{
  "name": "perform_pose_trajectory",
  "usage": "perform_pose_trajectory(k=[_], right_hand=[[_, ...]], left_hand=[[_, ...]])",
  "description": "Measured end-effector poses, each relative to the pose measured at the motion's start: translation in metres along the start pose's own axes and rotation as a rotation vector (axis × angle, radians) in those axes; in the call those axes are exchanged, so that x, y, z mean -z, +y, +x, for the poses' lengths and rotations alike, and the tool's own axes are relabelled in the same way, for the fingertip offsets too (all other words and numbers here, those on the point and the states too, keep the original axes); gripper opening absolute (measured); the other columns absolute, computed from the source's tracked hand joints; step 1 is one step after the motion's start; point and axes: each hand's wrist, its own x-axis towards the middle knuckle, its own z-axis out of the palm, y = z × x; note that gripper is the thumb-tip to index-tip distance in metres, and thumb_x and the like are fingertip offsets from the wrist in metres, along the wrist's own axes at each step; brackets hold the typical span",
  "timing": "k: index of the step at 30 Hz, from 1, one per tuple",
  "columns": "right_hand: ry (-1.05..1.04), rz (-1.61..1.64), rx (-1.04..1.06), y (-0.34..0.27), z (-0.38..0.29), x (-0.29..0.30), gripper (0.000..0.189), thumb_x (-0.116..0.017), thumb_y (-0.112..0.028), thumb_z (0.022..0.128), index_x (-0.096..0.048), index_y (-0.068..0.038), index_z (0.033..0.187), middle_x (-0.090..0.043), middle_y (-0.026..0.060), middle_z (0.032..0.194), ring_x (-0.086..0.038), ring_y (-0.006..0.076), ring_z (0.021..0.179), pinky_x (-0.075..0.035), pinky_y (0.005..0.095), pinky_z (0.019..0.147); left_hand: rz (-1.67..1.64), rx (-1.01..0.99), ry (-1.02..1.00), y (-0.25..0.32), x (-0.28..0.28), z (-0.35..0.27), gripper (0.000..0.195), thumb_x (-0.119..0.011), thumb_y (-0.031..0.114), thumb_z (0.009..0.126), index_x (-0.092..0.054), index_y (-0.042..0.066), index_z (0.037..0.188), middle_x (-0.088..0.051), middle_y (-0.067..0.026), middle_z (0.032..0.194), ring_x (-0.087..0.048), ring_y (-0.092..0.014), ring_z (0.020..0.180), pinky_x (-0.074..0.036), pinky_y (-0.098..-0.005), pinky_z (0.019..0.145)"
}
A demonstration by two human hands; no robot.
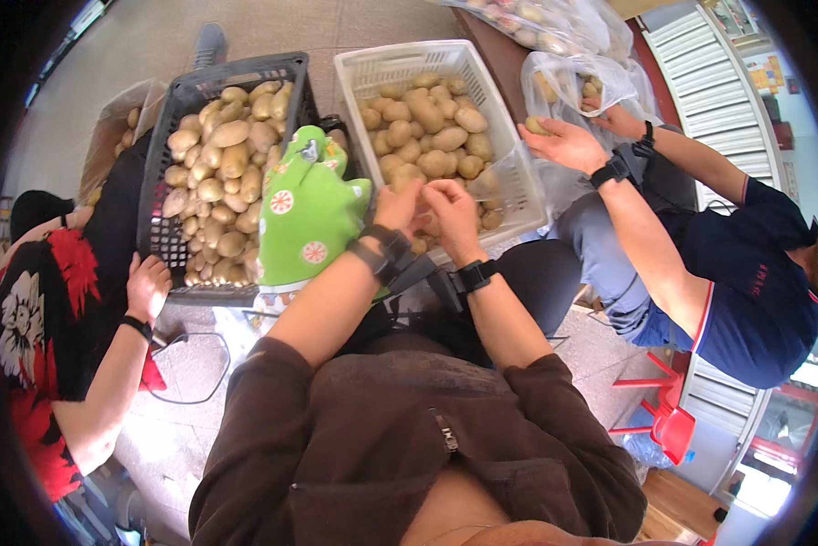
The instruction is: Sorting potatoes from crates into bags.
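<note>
My left hand [400,208] and my right hand [451,213] are close together over the near end of a white plastic crate [528,205] of potatoes [443,136]. Their fingertips meet at thin clear plastic [494,179], which stretches to the right over the crate's near corner. My right fingers look pinched on this film; what my left fingers hold is hidden. A green patterned cloth [310,218] lies left of my left hand, over the edge of a black plastic crate [245,65] filled with potatoes [221,170].
A co-worker at the right holds a potato [536,125] beside a clear plastic bag [559,68]. Another person's hand [149,283] rests at the black crate's near left corner. A bag with potatoes [118,116] stands at the far left, a red stool [668,423] at the lower right.
</note>
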Motion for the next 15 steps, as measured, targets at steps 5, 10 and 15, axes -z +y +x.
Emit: perform_pose_trajectory(k=[5,10,15], right_hand=[[0.111,-0.332,0.192,0.021,0.005,0.013,0.012,-0.052,-0.009,0.075,-0.053,0.001,0.081,-0.057,0.0071,0.073,-0.054,0.0131,0.067,-0.043,0.0238,0.061],[-0.024,-1.199,0.136,0.039,-0.019,0.008,0.023,-0.052,-0.026,0.073,-0.052,-0.008,0.088,-0.057,0.0168,0.080,-0.054,0.0330,0.076,-0.042,0.0400,0.065],[-0.093,-1.342,0.093,0.036,-0.025,0.000,0.022,-0.046,-0.031,0.075,-0.052,-0.013,0.085,-0.057,0.0158,0.079,-0.054,0.0346,0.074,-0.042,0.0439,0.064]], left_hand=[[0.146,-0.070,0.044,0.001,0.001,-0.003,0.016,-0.055,0.027,0.076,-0.048,0.012,0.078,-0.052,-0.0003,0.068,-0.051,-0.011,0.057,-0.041,-0.0250,0.046],[0.112,-0.119,0.019,0.010,-0.005,-0.016,0.023,-0.051,0.031,0.078,-0.040,0.013,0.086,-0.047,-0.0019,0.061,-0.045,-0.011,0.044,-0.038,-0.0238,0.038],[0.079,-0.142,-0.031,0.017,-0.015,-0.038,0.024,-0.049,0.034,0.079,-0.040,0.013,0.087,-0.043,-0.0009,0.058,-0.038,-0.010,0.041,-0.037,-0.0235,0.037]])
